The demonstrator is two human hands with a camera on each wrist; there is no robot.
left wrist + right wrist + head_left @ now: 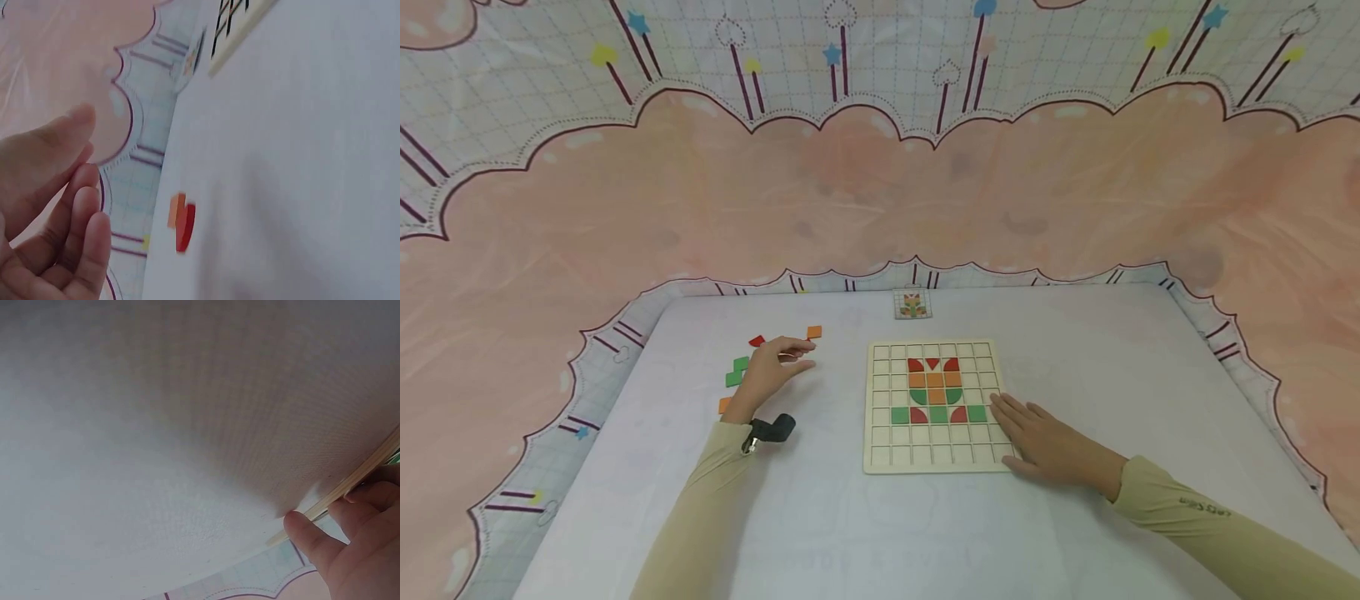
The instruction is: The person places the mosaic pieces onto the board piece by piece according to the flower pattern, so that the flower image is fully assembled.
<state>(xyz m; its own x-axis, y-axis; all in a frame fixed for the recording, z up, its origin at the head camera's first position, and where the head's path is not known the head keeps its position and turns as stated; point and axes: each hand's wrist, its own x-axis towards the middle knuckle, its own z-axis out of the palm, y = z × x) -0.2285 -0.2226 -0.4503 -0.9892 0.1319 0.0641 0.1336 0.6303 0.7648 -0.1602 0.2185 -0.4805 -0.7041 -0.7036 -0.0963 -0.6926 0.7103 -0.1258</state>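
A square wooden grid board (880, 450) lies on the white table, with red, orange and green pieces set in its cells, among them an orange square (936, 396). My right hand (1056, 442) rests at the board's right edge, fingers stretched out; in the right wrist view its fingers (312, 540) touch the rim. Left of the board, my left hand (775, 367) hovers over loose pieces, fingers loosely bent, and no piece shows in it. Near its fingertips lie an orange square (815, 332) and a red piece (185, 228), partly hidden in the head view.
Several loose pieces lie around the left hand: a red one (757, 341), green ones (733, 379) and an orange one (724, 405), partly covered by the hand. A small patterned card (913, 305) lies behind the board. A printed cloth (850, 200) hangs behind the table.
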